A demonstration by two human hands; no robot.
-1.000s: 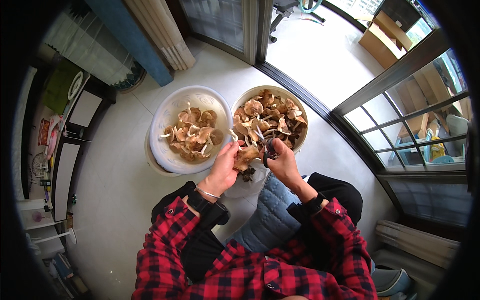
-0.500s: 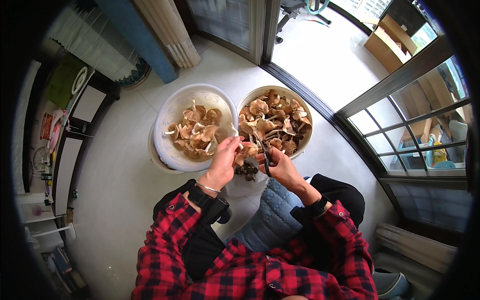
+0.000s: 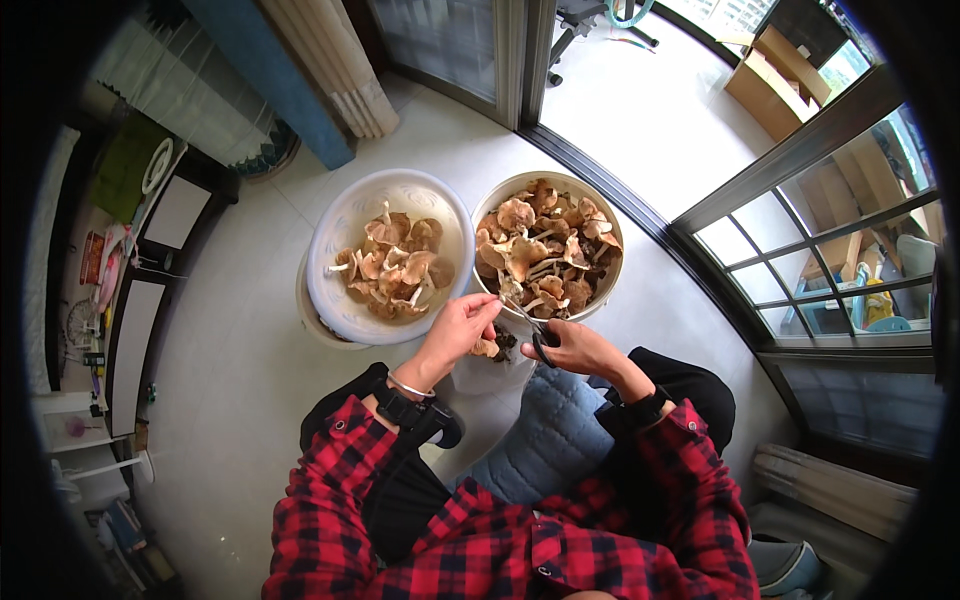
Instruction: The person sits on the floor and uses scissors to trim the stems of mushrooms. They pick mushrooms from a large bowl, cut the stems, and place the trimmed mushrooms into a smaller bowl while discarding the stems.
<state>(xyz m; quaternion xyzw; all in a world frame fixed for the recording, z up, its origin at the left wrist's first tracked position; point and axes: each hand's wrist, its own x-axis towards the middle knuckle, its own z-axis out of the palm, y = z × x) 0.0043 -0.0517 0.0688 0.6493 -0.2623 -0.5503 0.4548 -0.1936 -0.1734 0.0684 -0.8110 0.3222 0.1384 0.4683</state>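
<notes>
My left hand (image 3: 452,335) is closed on a mushroom, its brown cap (image 3: 485,348) hanging below the fingers. Black-handled scissors (image 3: 543,343) are gripped in my right hand (image 3: 585,352). Their blades reach up and left to my left fingertips, where the stem end is too small to make out clearly. Beyond my left hand, a white basin with a pale pattern (image 3: 325,225) holds several brown mushrooms (image 3: 392,262). To its right, a cream-rimmed basin (image 3: 615,285) is heaped with more mushrooms (image 3: 525,255).
Dark trimmings (image 3: 505,345) lie in a pale, translucent bag or container (image 3: 490,378) below my hands. A blue quilted cloth (image 3: 545,430) drapes between my legs. Dark-framed glazed doors (image 3: 800,250) stand to the right, a low cabinet (image 3: 135,340) to the left.
The left hand has shifted a little nearer, and the mushroom's cap now hangs below it. My right hand has moved slightly right and nearer, with the scissor blades now pointing at the left fingertips.
</notes>
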